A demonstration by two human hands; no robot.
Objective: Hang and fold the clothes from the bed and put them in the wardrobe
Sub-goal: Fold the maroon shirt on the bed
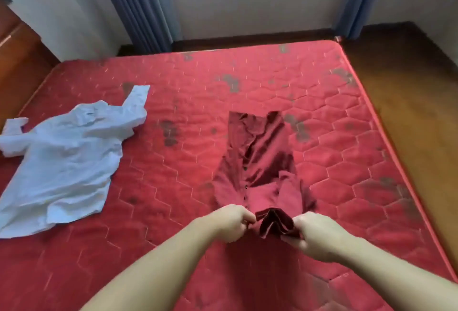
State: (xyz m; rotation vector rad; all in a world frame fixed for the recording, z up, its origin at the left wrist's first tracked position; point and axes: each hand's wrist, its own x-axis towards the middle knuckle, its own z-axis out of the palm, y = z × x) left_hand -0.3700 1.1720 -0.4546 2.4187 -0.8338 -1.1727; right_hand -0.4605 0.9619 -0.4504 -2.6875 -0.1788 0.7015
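Hands meet over the near middle of the bed, 1 at each side of a bunched end of cloth. The left hand [233,221] has its fingers curled in and pinches the left edge of the dark red, satin-like shirt [257,159]; the right hand [319,236] grips the right edge of the same bunched end, fingers wrapped under the fabric. Between the 2 hands the gathered hem stands up in a few loose folds, lifted a little off the mattress.

The rest of the dark red shirt lies flat on the red quilted mattress [347,142], stretched away from the person as a narrow strip, with both sides turned in toward the middle. A row of small dark buttons shows along a fold left of its centre. Its far end sits near the middle of the bed.

Well apart to the left, a crumpled white long-sleeved shirt [62,159] lies spread on the mattress, 1 sleeve reaching toward the far side and the other toward the left edge.

The mattress carries a hexagon stitch pattern and several worn grey patches. Beyond it hang blue pleated curtains [138,8] against a white wall. Brown wooden floor [416,102] runs along the right side of the bed, and brown wooden furniture [17,63] stands at the far left.
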